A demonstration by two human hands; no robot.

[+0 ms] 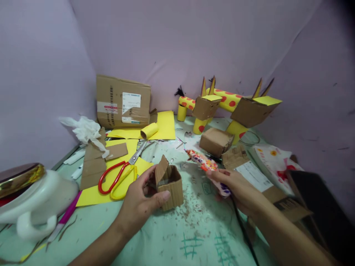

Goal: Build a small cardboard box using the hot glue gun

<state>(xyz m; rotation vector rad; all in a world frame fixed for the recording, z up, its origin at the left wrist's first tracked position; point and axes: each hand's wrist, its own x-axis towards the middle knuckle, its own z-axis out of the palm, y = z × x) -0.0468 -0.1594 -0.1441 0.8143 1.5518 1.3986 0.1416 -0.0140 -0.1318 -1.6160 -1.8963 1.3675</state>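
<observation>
My left hand [148, 197] is closed around a small cardboard box [175, 192], thumb on its front. One flap of the box stands up and its top is uncovered. In my right hand [231, 183] is a glue gun [204, 162] with a colourful patterned cover and a black cord running toward me. Its tip points to the far left, apart from the box. Left of the box lie scissors [130, 162] with one red and one yellow handle, on yellow paper [91, 194]. A second small cardboard box [216, 142] sits beyond the glue gun.
Two spotted cardboard animals [206, 107] with pointed horns stand at the back right. A large carton [123, 101] leans at the back left. A white cup [52, 188] and purple cutter [68, 212] are at the left. A dark phone-like slab [318, 207] lies at right.
</observation>
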